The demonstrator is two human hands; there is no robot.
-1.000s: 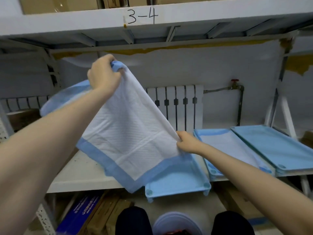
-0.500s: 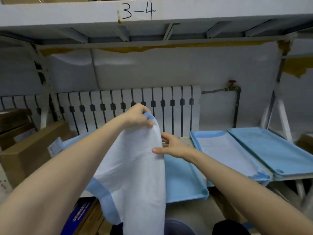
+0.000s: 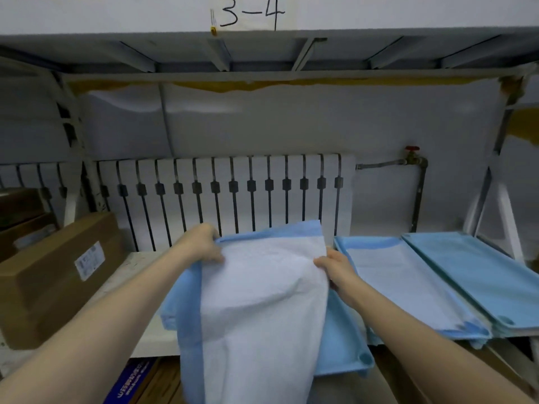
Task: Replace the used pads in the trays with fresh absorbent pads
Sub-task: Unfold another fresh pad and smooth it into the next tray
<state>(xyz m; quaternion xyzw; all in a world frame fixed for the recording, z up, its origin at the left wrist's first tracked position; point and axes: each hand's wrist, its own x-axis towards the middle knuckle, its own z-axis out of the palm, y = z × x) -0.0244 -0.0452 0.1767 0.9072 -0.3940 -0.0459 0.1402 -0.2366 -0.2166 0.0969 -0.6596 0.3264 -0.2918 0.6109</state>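
A white absorbent pad (image 3: 262, 304) with blue borders hangs over the front of a blue tray (image 3: 347, 345) on the shelf. My left hand (image 3: 204, 243) grips the pad's far left corner. On the pad's right edge my right hand (image 3: 335, 265) pinches it. The pad drapes down past the shelf's front edge and hides most of the tray. To the right a second blue tray (image 3: 341, 243) holds a white pad (image 3: 402, 290) laid flat. A third blue tray (image 3: 478, 275) sits at the far right, overlapping it.
A brown cardboard box (image 3: 55, 275) stands on the white shelf (image 3: 131, 275) at the left. Behind is a white radiator (image 3: 233, 188) with a pipe and red valve (image 3: 412, 154). The upper shelf is marked 3-4. More boxes lie below the shelf.
The pad, held high and spread a second ago, was lowered and brought over the front tray. My right hand took the pad's right edge again and both hands moved apart.
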